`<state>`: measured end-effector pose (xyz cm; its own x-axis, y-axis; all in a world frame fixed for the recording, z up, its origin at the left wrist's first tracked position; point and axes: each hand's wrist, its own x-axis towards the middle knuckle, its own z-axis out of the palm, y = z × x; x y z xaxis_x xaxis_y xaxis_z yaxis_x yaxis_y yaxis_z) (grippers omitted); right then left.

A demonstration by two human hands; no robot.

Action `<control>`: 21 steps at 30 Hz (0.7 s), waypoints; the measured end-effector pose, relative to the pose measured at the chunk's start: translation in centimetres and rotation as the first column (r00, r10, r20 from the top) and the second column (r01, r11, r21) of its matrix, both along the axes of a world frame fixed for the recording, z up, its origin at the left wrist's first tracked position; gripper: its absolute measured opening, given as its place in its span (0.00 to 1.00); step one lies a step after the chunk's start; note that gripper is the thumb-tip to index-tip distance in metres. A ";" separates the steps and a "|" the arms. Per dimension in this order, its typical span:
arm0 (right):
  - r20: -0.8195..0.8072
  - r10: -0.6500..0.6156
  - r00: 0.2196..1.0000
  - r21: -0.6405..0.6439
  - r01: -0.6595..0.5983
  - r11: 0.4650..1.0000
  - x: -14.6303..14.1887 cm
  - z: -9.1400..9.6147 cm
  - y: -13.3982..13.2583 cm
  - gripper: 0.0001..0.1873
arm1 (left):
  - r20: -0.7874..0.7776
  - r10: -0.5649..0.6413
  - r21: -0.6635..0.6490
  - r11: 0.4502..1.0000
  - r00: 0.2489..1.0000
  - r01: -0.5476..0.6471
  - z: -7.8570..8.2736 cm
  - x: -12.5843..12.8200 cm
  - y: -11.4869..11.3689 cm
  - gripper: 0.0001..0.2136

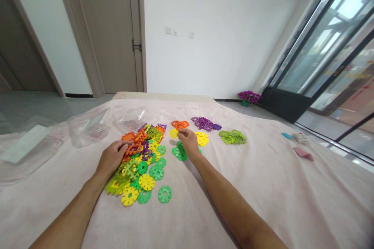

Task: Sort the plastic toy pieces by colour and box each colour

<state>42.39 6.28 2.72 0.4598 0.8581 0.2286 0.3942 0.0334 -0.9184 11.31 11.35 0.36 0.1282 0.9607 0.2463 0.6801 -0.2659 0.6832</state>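
Note:
A mixed heap of plastic snowflake pieces [143, 163] in green, yellow, orange and purple lies on the pink cloth [263, 186]. My left hand [112, 155] rests on the heap's left side, fingers curled on an orange piece [128, 137]. My right hand [188, 142] pinches a yellow round piece [173, 133] just left of its fingertips. Sorted small piles lie around it: orange [179, 124], purple [204, 123], yellow [202, 139], lime green [233, 137] and dark green [179, 152] under my right wrist.
Clear plastic containers [87, 126] and a clear lid [26, 151] sit at the left of the cloth. Small items, a blue one [286, 135] and a pink one [303, 153], lie at the right. A potted purple plant [248, 97] stands by the glass door [330, 58].

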 end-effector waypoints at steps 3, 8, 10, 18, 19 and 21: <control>-0.175 -0.046 0.983 0.043 0.054 0.998 1.5 -0.3 0.8 0.21 | 0.001 -0.005 -0.005 1.000 1.000 0.005 0.1 0.0 0.0 0.20; 0.048 -0.118 0.992 0.040 0.116 0.992 2.3 -1.1 0.8 0.19 | 0.011 0.000 0.000 1.000 1.000 0.000 0.1 0.0 -0.1 0.20; 0.130 -0.099 0.987 0.044 0.094 0.995 2.1 -1.2 0.4 0.19 | 0.011 0.003 0.003 1.000 1.000 -0.003 0.0 0.0 -0.1 0.20; 0.550 -0.135 0.824 0.007 0.157 0.987 2.9 0.2 -1.2 0.16 | 0.008 0.004 0.033 0.999 1.000 -0.004 -0.3 0.0 0.1 0.19; 0.578 -0.128 0.806 -0.018 0.169 0.985 3.1 0.4 -1.3 0.16 | 0.007 0.004 0.033 0.999 1.000 -0.004 -0.3 0.0 0.1 0.19; 0.644 -0.101 0.758 -0.071 0.191 0.979 3.7 0.7 -1.2 0.16 | 0.007 0.004 0.029 1.000 1.000 -0.004 -0.2 0.0 0.1 0.19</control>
<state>46.07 5.06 3.45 0.3698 0.8339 0.4096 0.8779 -0.1694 -0.4478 11.32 11.42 0.14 0.1225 0.9536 0.2751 0.6762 -0.2831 0.6802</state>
